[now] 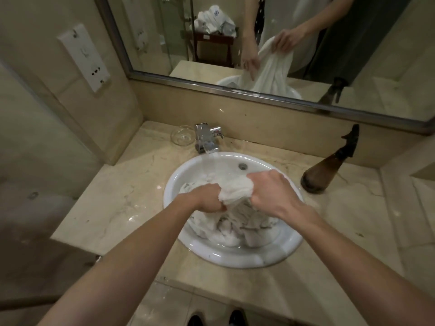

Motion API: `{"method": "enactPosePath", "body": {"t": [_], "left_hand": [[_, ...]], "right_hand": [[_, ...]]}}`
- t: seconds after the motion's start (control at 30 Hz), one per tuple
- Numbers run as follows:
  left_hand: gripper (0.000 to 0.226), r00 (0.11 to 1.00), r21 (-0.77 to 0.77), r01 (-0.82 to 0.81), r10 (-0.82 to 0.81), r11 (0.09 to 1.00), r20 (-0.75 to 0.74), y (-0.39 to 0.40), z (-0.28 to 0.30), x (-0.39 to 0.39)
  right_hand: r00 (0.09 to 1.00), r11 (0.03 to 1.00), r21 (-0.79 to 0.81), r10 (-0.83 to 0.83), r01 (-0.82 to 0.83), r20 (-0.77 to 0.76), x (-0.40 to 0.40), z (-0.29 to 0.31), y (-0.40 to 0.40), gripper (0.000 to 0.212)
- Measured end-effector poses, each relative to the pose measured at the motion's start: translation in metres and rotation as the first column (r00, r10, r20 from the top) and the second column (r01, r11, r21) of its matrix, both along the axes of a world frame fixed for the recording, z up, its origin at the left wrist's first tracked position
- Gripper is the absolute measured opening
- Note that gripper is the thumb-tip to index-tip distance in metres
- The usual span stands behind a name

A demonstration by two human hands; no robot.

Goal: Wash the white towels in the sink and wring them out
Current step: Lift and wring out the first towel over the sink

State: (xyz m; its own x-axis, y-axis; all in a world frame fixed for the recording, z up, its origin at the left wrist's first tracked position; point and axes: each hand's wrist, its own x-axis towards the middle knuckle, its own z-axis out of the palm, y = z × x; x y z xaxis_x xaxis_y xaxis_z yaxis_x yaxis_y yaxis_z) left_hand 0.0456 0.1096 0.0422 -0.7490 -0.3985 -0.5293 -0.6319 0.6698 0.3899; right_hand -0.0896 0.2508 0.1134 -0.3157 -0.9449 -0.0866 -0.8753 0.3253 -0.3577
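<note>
White towels [237, 222] lay bunched and wet in the round white sink [235, 257], which was set into the marbled beige bench [113, 201]. Both hands worked above the heap. The left hand [207, 200] was closed in a fist around a raised fold of the cloth, its fingers curled under and mostly hidden by the fabric. The right hand [270, 189] gripped the same fold just beside it, fingers likewise curled tight into the towel, so that a thick roll of white cloth bulged between the two fists. Water ran from the chrome tap [207, 138] at the back rim of the sink and fell onto the towel near the hands. A small clear glass bowl [182, 135] sat on the bench just left of the tap. A brown spray bottle [329, 165] with a dark trigger head stood on the bench to the right of the sink, close to its rim. The wall mirror [235, 31] behind showed the person's hands on the towel and a pile of more white linen on a dark wooden stand.
</note>
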Motion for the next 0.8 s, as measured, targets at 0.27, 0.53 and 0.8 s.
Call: {"method": "enactPosePath", "body": {"t": [0.27, 0.53, 0.8], "left_hand": [[0.043, 0.961, 0.509, -0.204, 0.27, 0.836, -0.057, 0.005, -0.021, 0.055], [0.08, 0.966, 0.018, -0.225, 0.22, 0.974, 0.133, 0.012, -0.055, 0.053], [0.041, 0.945, 0.256, -0.222, 0.272, 0.941, -0.183, -0.009, -0.054, 0.041]], "right_hand": [[0.995, 0.952, 0.301, -0.073, 0.05, 0.066, -0.005, -0.071, 0.015, 0.04], [0.998, 0.94, 0.342, 0.016, 0.003, -0.054, 0.011, -0.169, 0.007, 0.105], [0.977, 0.981, 0.001, 0.191, -0.191, 0.094, -0.005, -0.186, -0.027, 0.055]]}}
